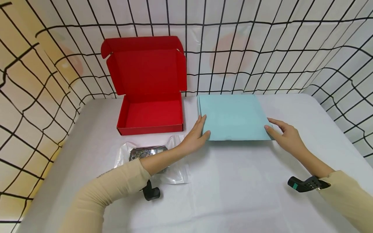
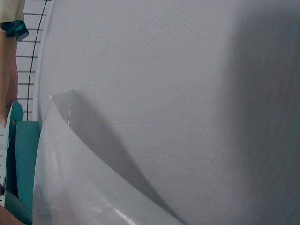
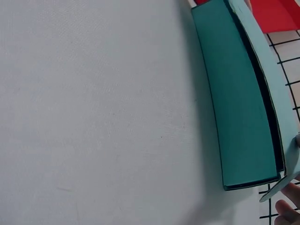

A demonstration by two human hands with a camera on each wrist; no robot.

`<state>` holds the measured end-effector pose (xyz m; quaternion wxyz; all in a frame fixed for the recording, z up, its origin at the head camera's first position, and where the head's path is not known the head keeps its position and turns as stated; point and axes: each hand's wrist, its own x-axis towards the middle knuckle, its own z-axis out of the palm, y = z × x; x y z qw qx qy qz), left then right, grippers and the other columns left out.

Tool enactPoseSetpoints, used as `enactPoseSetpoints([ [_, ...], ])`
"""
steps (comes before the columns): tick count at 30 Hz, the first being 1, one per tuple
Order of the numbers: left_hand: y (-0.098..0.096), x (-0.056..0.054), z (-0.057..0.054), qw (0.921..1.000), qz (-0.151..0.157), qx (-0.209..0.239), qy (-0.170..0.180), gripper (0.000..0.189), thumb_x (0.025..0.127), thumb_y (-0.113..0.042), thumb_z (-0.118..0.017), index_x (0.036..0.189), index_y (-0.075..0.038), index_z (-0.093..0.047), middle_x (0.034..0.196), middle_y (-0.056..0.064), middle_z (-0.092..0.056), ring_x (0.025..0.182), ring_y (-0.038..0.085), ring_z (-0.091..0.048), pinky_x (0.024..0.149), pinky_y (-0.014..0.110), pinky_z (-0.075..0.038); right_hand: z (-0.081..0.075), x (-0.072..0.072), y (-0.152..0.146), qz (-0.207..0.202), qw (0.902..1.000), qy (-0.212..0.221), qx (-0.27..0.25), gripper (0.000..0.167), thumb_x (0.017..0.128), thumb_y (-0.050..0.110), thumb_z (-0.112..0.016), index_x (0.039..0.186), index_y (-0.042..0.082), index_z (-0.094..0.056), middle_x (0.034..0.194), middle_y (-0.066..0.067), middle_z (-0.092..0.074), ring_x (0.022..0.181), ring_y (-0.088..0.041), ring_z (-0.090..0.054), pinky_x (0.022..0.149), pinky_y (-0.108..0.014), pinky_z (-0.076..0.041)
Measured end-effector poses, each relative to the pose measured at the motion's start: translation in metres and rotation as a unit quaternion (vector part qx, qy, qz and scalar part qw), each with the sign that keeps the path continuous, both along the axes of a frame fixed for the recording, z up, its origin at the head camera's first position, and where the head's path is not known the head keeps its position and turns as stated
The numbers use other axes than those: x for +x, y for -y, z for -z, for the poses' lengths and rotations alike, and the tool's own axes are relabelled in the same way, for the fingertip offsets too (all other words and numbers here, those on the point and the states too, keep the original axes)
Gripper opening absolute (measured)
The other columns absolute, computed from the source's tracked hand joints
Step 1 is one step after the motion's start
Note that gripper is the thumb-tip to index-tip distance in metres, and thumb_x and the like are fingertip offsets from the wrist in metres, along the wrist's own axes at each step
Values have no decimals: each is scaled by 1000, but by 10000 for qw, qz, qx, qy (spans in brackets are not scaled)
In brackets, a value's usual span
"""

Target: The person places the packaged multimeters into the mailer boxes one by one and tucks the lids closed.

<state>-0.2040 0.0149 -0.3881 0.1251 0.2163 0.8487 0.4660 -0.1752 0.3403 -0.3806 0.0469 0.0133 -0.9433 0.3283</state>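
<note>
A light blue cardboard box [image 1: 236, 116] lies on the table with its lid lowered. In the right wrist view, a dark gap shows between the lid [image 3: 265, 61] and the front wall [image 3: 241, 108], and a side flap [image 3: 276, 188] sticks out. My left hand [image 1: 193, 137] holds the lid's left edge near the front corner, thumb on the near side. My right hand [image 1: 287, 136] grips the right front corner, with fingers [image 3: 286, 211] beside the flap. The undersides of both hands are partly hidden.
An open red box [image 1: 150, 113] stands at the back left, lid upright. Beneath my left forearm, a clear plastic bag [image 1: 177, 173] holds a dark circuit-board-like item [image 1: 147, 151]. Black wire mesh [image 1: 221, 51] borders the back and sides of the white table [image 1: 239, 194].
</note>
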Motion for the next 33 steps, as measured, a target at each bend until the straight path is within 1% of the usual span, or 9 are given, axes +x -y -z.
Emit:
enactPoseSetpoints([
  [5,-1,3,0,9999,-101,71,-79,62,97,-24,-41,149,-13,-8,155,10,-2,142,18,-6,113,43,-17,1,0,3,-34,10000,-70,-43,58,94,36,-49,136,-3,-41,134,-33,-40,124,-51,-34,96,-62,-31],
  [7,-1,5,0,9998,-149,123,-45,63,97,-24,-41,149,-12,-7,155,10,-2,142,18,-6,113,41,-17,3,0,3,78,9999,-122,-11,57,94,37,-50,136,-1,-42,132,-31,-43,122,-47,-40,95,-56,-38],
  [10,0,6,0,9993,-264,233,103,66,97,-24,-42,149,-11,-4,155,8,-4,141,17,-8,113,37,-16,6,3,4,179,9997,-184,35,56,94,37,-49,136,1,-42,129,-31,-47,116,-45,-47,88,-51,-45],
  [11,0,8,0,9988,-328,291,195,67,96,-24,-43,149,-10,-4,155,8,-6,141,17,-10,113,37,-17,6,4,5,219,9995,-197,67,55,94,37,-49,137,2,-43,128,-31,-48,114,-45,-50,85,-44,-50],
  [15,0,12,-2,9953,-604,410,631,69,96,-28,-46,149,-7,-6,153,7,-18,138,20,-22,111,37,-24,2,9,7,180,9997,-138,111,55,96,36,-45,136,-1,-41,124,-35,-48,109,-49,-51,78,-41,-51],
  [17,1,14,-4,9932,-719,431,803,69,96,-31,-47,148,-5,-9,152,7,-21,137,21,-25,109,37,-27,-1,11,9,147,9998,-1,115,56,97,36,-42,137,-3,-39,122,-37,-48,108,-50,-51,77,-43,-50],
  [20,0,15,-6,9917,-824,462,877,68,96,-31,-47,147,-2,-14,150,9,-25,136,21,-28,108,37,-30,-7,9,9,52,9993,296,219,58,98,36,-39,137,-7,-35,118,-38,-49,107,-52,-49,79,-60,-43],
  [27,-4,18,-11,9845,-1208,745,1031,60,95,-22,-51,144,0,-24,142,12,-39,129,20,-40,102,35,-37,-19,3,7,-196,9932,970,611,64,98,40,-38,137,-10,-32,114,-35,-53,108,-51,-49,78,-58,-46],
  [33,-3,17,-13,9766,-1492,936,1234,60,91,-21,-59,140,0,-33,133,14,-50,120,20,-51,93,32,-46,-27,-2,3,-233,9848,1574,694,71,96,45,-40,136,-12,-30,115,-35,-52,98,-44,-59,75,-53,-48],
])
